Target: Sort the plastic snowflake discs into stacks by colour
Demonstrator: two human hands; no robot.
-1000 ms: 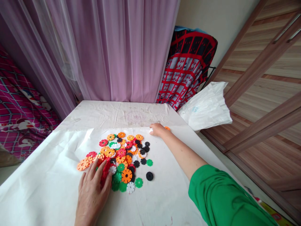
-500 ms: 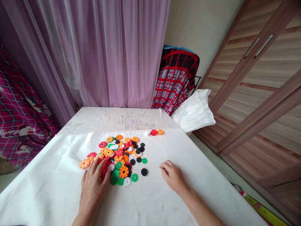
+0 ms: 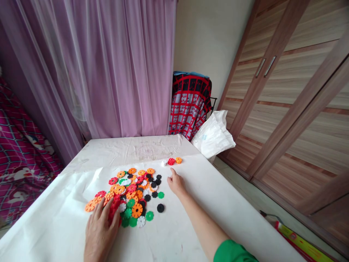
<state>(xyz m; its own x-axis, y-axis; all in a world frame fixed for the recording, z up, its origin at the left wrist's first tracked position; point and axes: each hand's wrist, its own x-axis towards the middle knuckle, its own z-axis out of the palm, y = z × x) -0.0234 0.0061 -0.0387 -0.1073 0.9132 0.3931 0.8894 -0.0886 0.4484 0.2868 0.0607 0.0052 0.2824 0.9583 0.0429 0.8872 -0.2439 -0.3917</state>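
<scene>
A spread pile of notched plastic discs (image 3: 137,210) in orange, red, green, black and white lies on the white-covered table. My left hand (image 3: 100,228) rests at the pile's near left edge, fingers apart, touching red discs (image 3: 115,206). My right hand (image 3: 176,183) is over the table right of the pile, its index finger stretched forward and the others curled. Just beyond that fingertip, a white cluster (image 3: 164,163), a red cluster (image 3: 171,161) and an orange cluster (image 3: 178,160) sit in a row. One black disc (image 3: 160,208) lies apart on the pile's right.
A white plastic bag (image 3: 214,134) stands at the table's far right corner, before a chair draped in red checked cloth (image 3: 188,105). Purple curtains (image 3: 131,72) hang behind the table (image 3: 218,214). A wooden wardrobe (image 3: 286,91) stands on the right.
My right hand has moved forward towards the three clusters, and its index finger has stretched out. My left hand stays by the red discs. The view has shifted slightly.
</scene>
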